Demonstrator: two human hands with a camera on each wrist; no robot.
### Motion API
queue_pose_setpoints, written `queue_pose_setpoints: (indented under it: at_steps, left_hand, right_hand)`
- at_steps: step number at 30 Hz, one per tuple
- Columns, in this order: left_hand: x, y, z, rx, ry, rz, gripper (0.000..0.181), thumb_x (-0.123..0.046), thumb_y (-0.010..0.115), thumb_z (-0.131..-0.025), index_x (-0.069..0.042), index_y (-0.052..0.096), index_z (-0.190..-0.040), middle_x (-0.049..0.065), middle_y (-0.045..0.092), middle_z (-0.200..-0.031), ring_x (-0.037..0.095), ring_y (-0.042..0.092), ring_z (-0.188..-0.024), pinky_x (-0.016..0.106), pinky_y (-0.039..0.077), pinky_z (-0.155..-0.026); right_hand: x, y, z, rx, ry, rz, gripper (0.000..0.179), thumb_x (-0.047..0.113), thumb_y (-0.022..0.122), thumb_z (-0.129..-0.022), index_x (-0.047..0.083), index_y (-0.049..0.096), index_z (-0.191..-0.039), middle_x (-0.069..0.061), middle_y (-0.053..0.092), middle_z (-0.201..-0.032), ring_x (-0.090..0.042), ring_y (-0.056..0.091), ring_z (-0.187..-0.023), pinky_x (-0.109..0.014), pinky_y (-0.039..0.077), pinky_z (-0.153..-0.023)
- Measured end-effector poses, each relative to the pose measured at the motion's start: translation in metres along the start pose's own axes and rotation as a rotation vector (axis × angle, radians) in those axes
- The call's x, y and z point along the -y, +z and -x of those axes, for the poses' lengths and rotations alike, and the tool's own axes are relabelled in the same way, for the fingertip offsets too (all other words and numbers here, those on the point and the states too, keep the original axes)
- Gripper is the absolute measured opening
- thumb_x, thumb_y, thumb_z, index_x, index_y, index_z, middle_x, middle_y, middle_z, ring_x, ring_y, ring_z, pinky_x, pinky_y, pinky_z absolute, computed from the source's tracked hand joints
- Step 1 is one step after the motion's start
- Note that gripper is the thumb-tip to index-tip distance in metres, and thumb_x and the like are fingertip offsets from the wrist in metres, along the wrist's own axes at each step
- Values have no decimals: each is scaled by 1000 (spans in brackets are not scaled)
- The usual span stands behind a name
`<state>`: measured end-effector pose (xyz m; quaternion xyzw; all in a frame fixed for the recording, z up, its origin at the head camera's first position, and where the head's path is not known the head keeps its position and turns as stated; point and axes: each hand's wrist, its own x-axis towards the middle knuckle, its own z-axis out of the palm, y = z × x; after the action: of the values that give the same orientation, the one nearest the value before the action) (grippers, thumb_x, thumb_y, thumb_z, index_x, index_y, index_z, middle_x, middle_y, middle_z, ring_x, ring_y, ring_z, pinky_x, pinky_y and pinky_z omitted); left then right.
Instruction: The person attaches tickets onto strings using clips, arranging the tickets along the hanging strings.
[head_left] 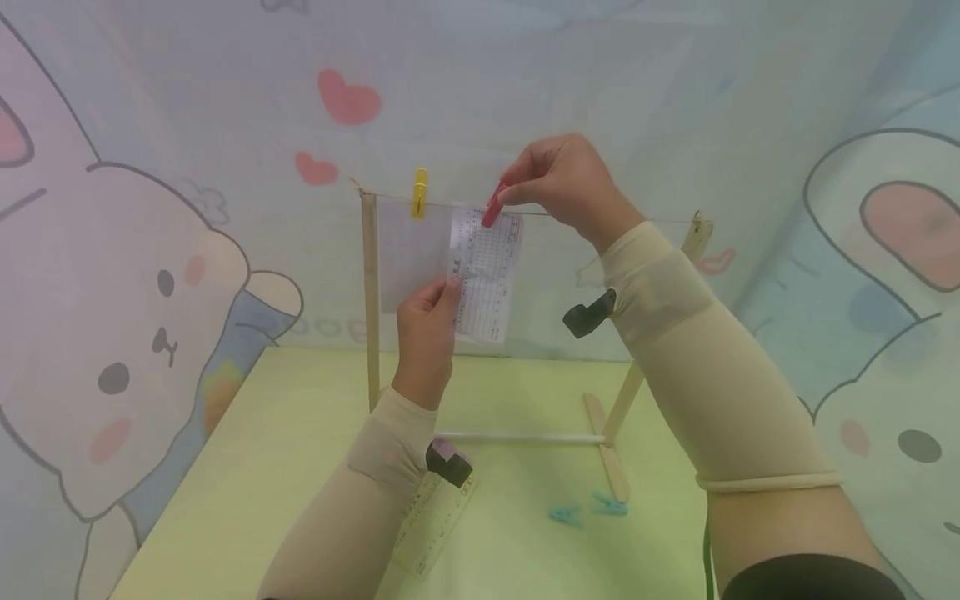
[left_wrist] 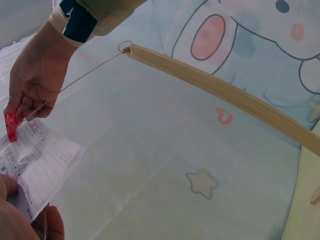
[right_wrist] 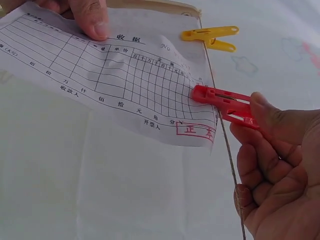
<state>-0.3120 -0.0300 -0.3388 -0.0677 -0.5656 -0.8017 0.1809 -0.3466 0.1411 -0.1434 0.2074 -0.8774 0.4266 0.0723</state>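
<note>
The printed slip [head_left: 487,275] is between both hands' fingers, its side edge pinched by those of the left hand [head_left: 426,333], its top edge meeting the string [right_wrist: 229,160] under the red clothespin [right_wrist: 225,102] clamped in the right hand's [head_left: 570,183] fingers. Left of these right fingers, a yellow clothespin [head_left: 419,193] holds another sheet [head_left: 408,250]; well below, two blue clothespins [head_left: 566,516] lie on the counter [head_left: 510,550].

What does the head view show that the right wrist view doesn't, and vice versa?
Only the head view shows two blue clothespins and a loose slip on the table. Only the right wrist view shows the held slip close enough to read. Both show the yellow clothespin, the string, the left hand gripping that slip and the right hand pinching the red clothespin.
</note>
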Motion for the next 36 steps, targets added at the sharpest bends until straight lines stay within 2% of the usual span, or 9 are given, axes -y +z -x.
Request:
queue_pose_setpoints:
  at_steps: [4, 8, 14, 21, 25, 29, 32, 34, 36]
  left_hand:
    - [3, 1, -1, -7, -4, -4, 27, -25, 67, -103, -3, 76, -116, 11, 75, -110, 22, 70, -98, 34, 59, -81]
    - [5, 2, -1, -1, 4, -3, 26, -24, 66, -104, -2, 76, -115, 10, 75, -111, 22, 70, -100, 34, 59, -84]
    - [5, 3, 0, 16, 38, -5, 26, -22, 66, -104, 0, 74, -115, 12, 75, -112, 22, 70, -102, 35, 58, -89]
    - [5, 2, -1, -15, 42, -98, 25, -22, 69, -102, -2, 75, -115, 9, 75, -112, 19, 68, -104, 35, 55, -93]
    - [8, -4, -2, -9, 91, -169, 27, -27, 71, -100, -6, 76, -116, 6, 75, -113, 18, 68, -107, 34, 54, -95]
    - [14, -23, 3, -41, 174, -292, 26, -31, 71, -100, -11, 76, -115, 2, 76, -108, 17, 70, -99, 32, 56, -85]
    - [24, -49, 20, -118, 228, -408, 24, -29, 70, -101, -12, 74, -116, 1, 74, -106, 16, 67, -94, 30, 54, -80]
    - [35, -69, 38, -160, 234, -500, 22, -27, 69, -101, -12, 73, -117, -1, 73, -108, 14, 65, -94, 30, 53, -79]
    - [48, -89, 59, -156, 216, -596, 21, -25, 69, -101, -12, 73, -117, 0, 72, -110, 15, 65, -96, 31, 54, -80]
  right_hand:
    - [0, -5, 0, 57, 30, 54, 19, 21, 86, -88, 15, 77, -103, 1, 77, -103, -15, 64, -108, -34, 49, -102]
    - [0, -8, 2, 77, 35, 104, 34, 26, 84, -89, 16, 74, -120, 4, 77, -106, -12, 66, -107, -33, 51, -101]
    - [-2, -10, 4, 85, 16, 146, 48, 29, 82, -92, 17, 67, -136, 5, 76, -113, -10, 68, -107, -32, 53, -100]
    - [-13, -17, 11, 40, -6, 234, 58, 44, 76, -93, 21, 61, -145, 3, 70, -130, -14, 61, -122, -38, 50, -104]
    - [-22, -21, 27, -76, -15, 274, 58, 51, 69, -96, 23, 60, -146, 2, 63, -141, -18, 54, -131, -45, 46, -108]
    - [-41, -18, 57, -274, -147, 231, 45, 41, 70, -98, 16, 69, -136, -1, 68, -134, -19, 58, -124, -44, 46, -106]
    - [-71, -7, 92, -406, -312, 163, 29, 24, 74, -96, 8, 75, -121, -6, 74, -118, -18, 64, -109, -36, 49, -97]
    - [-98, 4, 119, -472, -391, 132, 23, 13, 78, -93, 4, 76, -114, -8, 76, -110, -17, 66, -102, -31, 49, -92]
    - [-132, 19, 147, -525, -429, 122, 18, 5, 79, -89, 3, 77, -107, -10, 77, -104, -14, 66, -97, -27, 48, -88]
